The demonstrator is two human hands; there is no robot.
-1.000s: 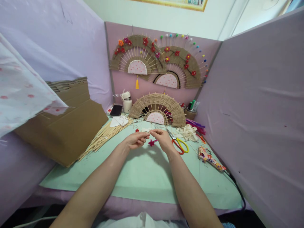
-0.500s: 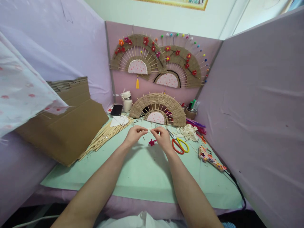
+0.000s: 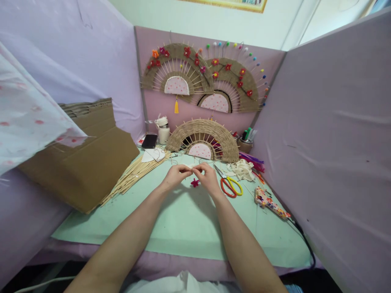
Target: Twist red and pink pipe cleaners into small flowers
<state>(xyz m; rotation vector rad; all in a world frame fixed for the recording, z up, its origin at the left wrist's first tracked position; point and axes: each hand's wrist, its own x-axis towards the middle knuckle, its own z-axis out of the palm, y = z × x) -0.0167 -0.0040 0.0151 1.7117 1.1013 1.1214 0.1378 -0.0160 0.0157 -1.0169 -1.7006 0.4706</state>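
Both left hand (image 3: 175,175) and right hand (image 3: 209,176) had drawn closer, fingertips meeting, suggesting finer work; whether clamped on anything, I couldn't tell. Magenta flower (image 3: 194,183) lay at six o'clock.

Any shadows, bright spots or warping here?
Head view: soft shadows on the green cloth beneath left hand and right hand; head view: brightest at upper right; head view: side panels splay, likely lens distortion; head view: anything pinched is too small to read.

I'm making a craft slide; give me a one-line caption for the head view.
Left hand and right hand pinched close together before a woven fan, scissors and pink flower nearby.
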